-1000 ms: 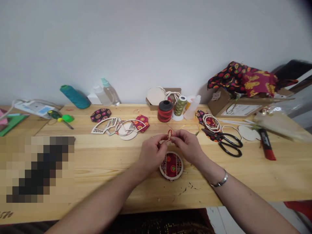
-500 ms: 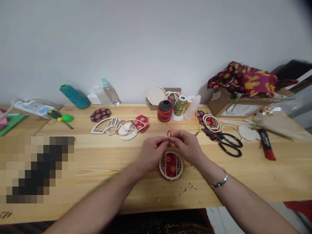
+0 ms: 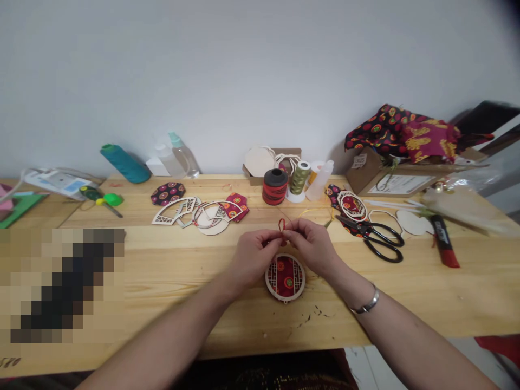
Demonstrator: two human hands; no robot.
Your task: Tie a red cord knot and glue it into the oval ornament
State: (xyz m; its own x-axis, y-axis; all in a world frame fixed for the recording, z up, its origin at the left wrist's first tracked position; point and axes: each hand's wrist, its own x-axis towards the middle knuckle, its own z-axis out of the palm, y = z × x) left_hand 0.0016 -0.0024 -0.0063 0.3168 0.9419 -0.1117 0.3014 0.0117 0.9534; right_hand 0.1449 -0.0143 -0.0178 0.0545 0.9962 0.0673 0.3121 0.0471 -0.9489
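Note:
A small loop of red cord [image 3: 282,223] stands up between my fingertips. My left hand [image 3: 254,254] pinches it from one side and my right hand [image 3: 312,244] from the other, the fingertips almost meeting. How the cord runs below the fingers is hidden. Just under my hands, a round ornament [image 3: 289,279] with a pale wooden rim, lattice sides and dark red patterned fabric lies flat on the wooden table [image 3: 162,287].
Black-handled scissors [image 3: 382,241] lie right of my hands. Behind are a red thread spool [image 3: 275,187], an olive thread cone [image 3: 300,179] and a white bottle [image 3: 320,181]. Wooden frames [image 3: 174,211] lie left. A fabric-topped cardboard box [image 3: 398,181] stands back right.
Both hands keep their pinch on the red cord in nearly the same place. The view has tilted very slightly; the ornament lies where it was.

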